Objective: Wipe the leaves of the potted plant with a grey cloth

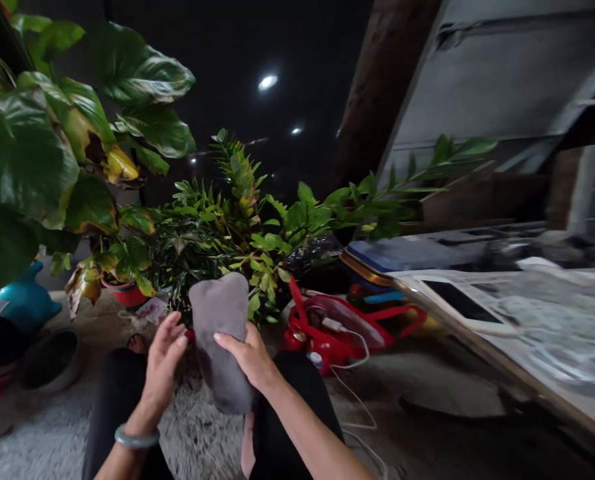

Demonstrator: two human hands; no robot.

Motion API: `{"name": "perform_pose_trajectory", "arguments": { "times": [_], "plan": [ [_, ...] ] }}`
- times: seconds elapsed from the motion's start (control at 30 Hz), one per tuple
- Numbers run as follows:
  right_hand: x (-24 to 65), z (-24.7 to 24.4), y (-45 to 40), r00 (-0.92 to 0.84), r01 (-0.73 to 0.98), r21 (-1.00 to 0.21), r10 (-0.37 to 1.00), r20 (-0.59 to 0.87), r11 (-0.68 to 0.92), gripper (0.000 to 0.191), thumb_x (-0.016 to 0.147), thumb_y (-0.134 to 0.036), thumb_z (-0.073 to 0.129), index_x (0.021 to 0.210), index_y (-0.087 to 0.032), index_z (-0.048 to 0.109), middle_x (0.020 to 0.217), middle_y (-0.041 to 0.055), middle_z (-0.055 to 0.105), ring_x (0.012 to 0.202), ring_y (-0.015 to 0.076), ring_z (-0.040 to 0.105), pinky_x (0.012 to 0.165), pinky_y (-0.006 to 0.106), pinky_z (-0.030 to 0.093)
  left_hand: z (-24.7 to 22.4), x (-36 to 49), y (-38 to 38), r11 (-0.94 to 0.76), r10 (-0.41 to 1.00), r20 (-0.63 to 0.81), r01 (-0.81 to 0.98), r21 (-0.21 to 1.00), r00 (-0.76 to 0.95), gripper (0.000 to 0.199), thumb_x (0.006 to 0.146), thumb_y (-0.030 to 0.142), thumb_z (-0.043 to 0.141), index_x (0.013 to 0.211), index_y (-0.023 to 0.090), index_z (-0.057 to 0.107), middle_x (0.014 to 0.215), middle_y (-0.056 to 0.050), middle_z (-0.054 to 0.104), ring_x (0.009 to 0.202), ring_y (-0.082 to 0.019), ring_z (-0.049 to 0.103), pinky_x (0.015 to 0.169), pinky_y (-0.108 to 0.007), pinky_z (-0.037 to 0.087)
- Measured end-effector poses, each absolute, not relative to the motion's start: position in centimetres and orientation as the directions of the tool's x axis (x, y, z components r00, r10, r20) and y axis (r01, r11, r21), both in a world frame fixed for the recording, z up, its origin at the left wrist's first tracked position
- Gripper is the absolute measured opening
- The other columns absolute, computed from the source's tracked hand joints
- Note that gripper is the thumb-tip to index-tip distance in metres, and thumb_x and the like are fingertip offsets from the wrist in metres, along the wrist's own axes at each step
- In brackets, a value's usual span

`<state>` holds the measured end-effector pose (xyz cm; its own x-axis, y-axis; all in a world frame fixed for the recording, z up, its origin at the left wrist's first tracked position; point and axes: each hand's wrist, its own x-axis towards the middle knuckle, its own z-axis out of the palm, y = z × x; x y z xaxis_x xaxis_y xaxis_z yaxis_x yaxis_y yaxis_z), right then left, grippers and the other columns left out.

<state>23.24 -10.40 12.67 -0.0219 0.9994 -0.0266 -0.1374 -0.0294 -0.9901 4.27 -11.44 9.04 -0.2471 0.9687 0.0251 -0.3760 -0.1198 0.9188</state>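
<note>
Grey cloth [221,333] held upright above the lap, in front of the potted plants [217,227]. Right hand [247,357] grasps its right edge, fingers curled on the fabric; left hand [163,363], fingers open, touches its left edge.

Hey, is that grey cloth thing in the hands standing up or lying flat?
Upright. The grey cloth piece stands on end above the lap, the right hand gripping its middle, the left hand open beside its edge.

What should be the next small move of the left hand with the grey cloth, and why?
Probably close the left hand on the near edge of the grey cloth. The right hand grips the cloth from the other side and holds it upright, while the left hand's fingers are open beside it, at most touching.
</note>
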Motion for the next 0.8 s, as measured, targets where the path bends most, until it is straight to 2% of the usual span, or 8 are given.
{"name": "perform_pose_trajectory", "arguments": {
  "times": [0.1, 0.27, 0.33, 0.4, 0.5, 0.57, 0.7, 0.8],
  "plan": [
    [20.8, 14.4, -9.9, -0.203, -0.158, -0.985, 0.975, 0.094, 0.062, 0.033, 0.074, -0.041, 0.075, 0.097, -0.018, 0.075, 0.093, 0.006, 0.078, 0.089, 0.0271, 0.069, 0.084, 0.037, 0.053, 10.2, 5.8, -13.6, -0.04, 0.988, -0.02, -0.377, 0.925, -0.156, 0.066, 0.068, 0.032, 0.091, 0.13, 0.025, 0.07, 0.135, -0.009, 0.069, 0.134, -0.037, 0.056, 0.107, -0.039, 0.048],
    [18.9, 15.3, -9.0, -0.396, -0.259, -0.963, 0.902, 0.173, 0.071, 0.038, 0.087, -0.053, 0.065, 0.099, -0.018, 0.074, 0.09, 0.0041, 0.074, 0.091, 0.0248, 0.067, 0.085, 0.035, 0.052, 10.0, 6.3, -13.6, 0.046, 0.984, -0.125, -0.487, 0.872, -0.13, 0.064, 0.058, 0.042, 0.095, 0.113, 0.018, 0.074, 0.108, -0.012, 0.077, 0.109, -0.039, 0.069, 0.096, -0.046, 0.054],
    [18.8, 14.6, -8.4, -0.478, -0.238, -0.967, 0.856, 0.198, 0.091, 0.038, 0.089, -0.052, 0.061, 0.099, -0.018, 0.073, 0.089, 0.0035, 0.073, 0.087, 0.0233, 0.065, 0.082, 0.035, 0.051, 9.3, 5.9, -13.7, 0.075, 0.972, -0.182, -0.54, 0.838, -0.148, 0.062, 0.054, 0.04, 0.097, 0.108, 0.02, 0.075, 0.105, -0.01, 0.078, 0.106, -0.038, 0.071, 0.095, -0.046, 0.055],
    [18.8, 13.6, -7.7, -0.523, -0.161, -0.964, 0.81, 0.265, 0.212, 0.031, 0.09, -0.047, 0.06, 0.094, -0.019, 0.072, 0.087, 0.0034, 0.071, 0.083, 0.0223, 0.062, 0.081, 0.035, 0.05, 8.5, 5.4, -14.0, 0.11, 0.945, -0.267, -0.588, 0.801, -0.188, 0.055, 0.052, 0.042, 0.097, 0.098, 0.021, 0.075, 0.102, -0.009, 0.079, 0.103, -0.036, 0.072, 0.095, -0.046, 0.055],
    [18.8, 11.8, -6.7, -0.487, -0.025, -0.889, 0.771, 0.41, 0.457, 0.017, 0.086, -0.037, 0.065, 0.088, -0.021, 0.072, 0.094, 0.0059, 0.07, 0.091, 0.0257, 0.061, 0.09, 0.041, 0.047, 7.6, 4.9, -14.2, 0.128, 0.901, -0.352, -0.624, 0.771, -0.251, 0.044, 0.051, 0.043, 0.096, 0.084, 0.024, 0.073, 0.097, -0.006, 0.079, 0.102, -0.035, 0.072, 0.096, -0.045, 0.055],
    [18.8, 10.8, -6.2, -0.447, 0.037, -0.843, 0.763, 0.466, 0.537, 0.013, 0.083, -0.033, 0.067, 0.086, -0.022, 0.072, 0.1, 0.0082, 0.069, 0.1, 0.0288, 0.059, 0.097, 0.045, 0.045, 7.2, 4.9, -14.1, 0.137, 0.897, -0.357, -0.603, 0.786, -0.262, 0.041, 0.054, 0.04, 0.095, 0.085, 0.025, 0.073, 0.1, -0.006, 0.079, 0.105, -0.035, 0.071, 0.097, -0.045, 0.054],
    [19.1, 9.9, -5.0, -0.454, 0.043, -0.824, 0.746, 0.487, 0.564, 0.012, 0.077, -0.033, 0.071, 0.083, -0.022, 0.071, 0.105, 0.0088, 0.066, 0.105, 0.0294, 0.058, 0.097, 0.046, 0.045, 6.9, 4.9, -13.3, 0.153, 0.894, -0.353, -0.553, 0.819, -0.276, 0.045, 0.052, 0.03, 0.095, 0.09, 0.024, 0.073, 0.095, -0.005, 0.078, 0.098, -0.033, 0.073, 0.093, -0.043, 0.056],
    [19.5, 9.9, -2.6, -0.311, -0.058, -0.865, 0.814, 0.491, 0.499, 0.027, 0.078, -0.04, 0.07, 0.099, -0.022, 0.071, 0.114, 0.0099, 0.066, 0.11, 0.0289, 0.059, 0.1, 0.045, 0.045, 8.6, 3.6, -12.2, 0.153, 0.911, -0.318, -0.5, 0.852, -0.262, 0.048, 0.051, 0.028, 0.094, 0.092, 0.023, 0.07, 0.085, -0.003, 0.077, 0.087, -0.031, 0.074, 0.086, -0.041, 0.058]
  ]
}}
